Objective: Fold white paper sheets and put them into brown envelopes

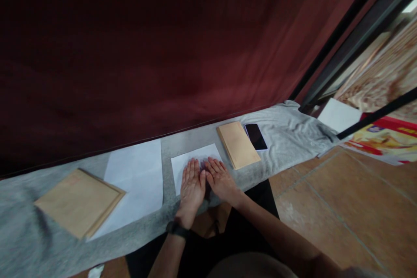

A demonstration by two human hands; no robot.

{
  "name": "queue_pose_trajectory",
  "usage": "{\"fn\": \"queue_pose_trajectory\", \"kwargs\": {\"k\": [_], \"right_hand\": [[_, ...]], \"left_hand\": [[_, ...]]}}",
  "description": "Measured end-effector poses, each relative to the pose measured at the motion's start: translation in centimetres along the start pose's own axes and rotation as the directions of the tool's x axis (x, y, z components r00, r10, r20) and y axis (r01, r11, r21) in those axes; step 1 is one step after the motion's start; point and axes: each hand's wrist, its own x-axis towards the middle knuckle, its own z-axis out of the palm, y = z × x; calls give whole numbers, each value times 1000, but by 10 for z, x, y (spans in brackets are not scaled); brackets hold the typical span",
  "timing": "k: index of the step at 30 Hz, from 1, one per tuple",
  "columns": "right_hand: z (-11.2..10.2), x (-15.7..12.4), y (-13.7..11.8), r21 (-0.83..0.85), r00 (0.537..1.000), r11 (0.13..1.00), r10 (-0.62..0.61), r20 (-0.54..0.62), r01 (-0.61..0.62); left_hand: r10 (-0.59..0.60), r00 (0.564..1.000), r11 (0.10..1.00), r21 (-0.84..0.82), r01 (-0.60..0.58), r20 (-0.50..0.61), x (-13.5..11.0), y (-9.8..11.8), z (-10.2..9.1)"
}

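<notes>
Two flat hands on a small white sheet

The left hand (pixel 192 181) and right hand (pixel 220 179) lie side by side, palms down, on a small white sheet (pixel 178 168), which sits at the centre of the clock on a grey cloth (pixel 286 128). All the fingers are straight and released, grasping nothing, and the thumbs nearly meet. A dark wristband (pixel 177 229) circles the left wrist.

Between two and three o'clock from the sheet, just beside it, lies a rectangular brown kraft-paper stack (pixel 239 145); a black-screened smartphone (pixel 256 137) rests along its far side. Towards nine o'clock is larger white paper (pixel 138 182), smooth and flat. A second kraft stack (pixel 80 203), turned cornerwise like a diamond, overlaps its left part. Both brown stacks look like envelopes; whether they contain anything cannot be told.

The cloth is soft and matt, smooth under the papers, rumpled into folds towards two o'clock. It covers a long, narrow surface against a dark red upright backdrop (pixel 169 61) at twelve. Tan floor tiles (pixel 325 208) with pale joints spread at four o'clock, and a glossy red-and-yellow printed panel (pixel 389 139) stands near three.
</notes>
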Motion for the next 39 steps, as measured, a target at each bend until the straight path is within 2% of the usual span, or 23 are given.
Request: {"fn": "queue_pose_trajectory", "kwargs": {"k": [5, 9, 16, 22, 26, 31, 39], "right_hand": [[8, 34, 2, -9, 993, 996, -91, 68, 92], [22, 46, 8, -39, 988, 990, -131, 81, 134], [35, 56, 15, -93, 999, 995, 36, -11, -37], [38, 55, 13, -102, 983, 982, 150, -102, -160], [40, 54, 13, -90, 974, 978, 174, -143, -188], [34, 50, 16, -63, 977, 979, 187, -104, -194], [7, 23, 16, -90, 968, 964, 251, -18, -252]], "left_hand": [[-22, 995, 998, 56, 16, 100, 17, -22, 0], [-36, 997, 994, 104, 29, 65, 16, -30, -2], [-83, 995, 991, 101, 89, -63, 4, -28, -4], [-172, 968, 977, 90, 191, -184, -9, -28, -4], [-209, 955, 969, 86, 231, -212, -19, -27, -5], [-231, 949, 961, 104, 258, -213, -26, -24, -8], [-279, 940, 950, 86, 300, -196, -25, -18, -11]]}}
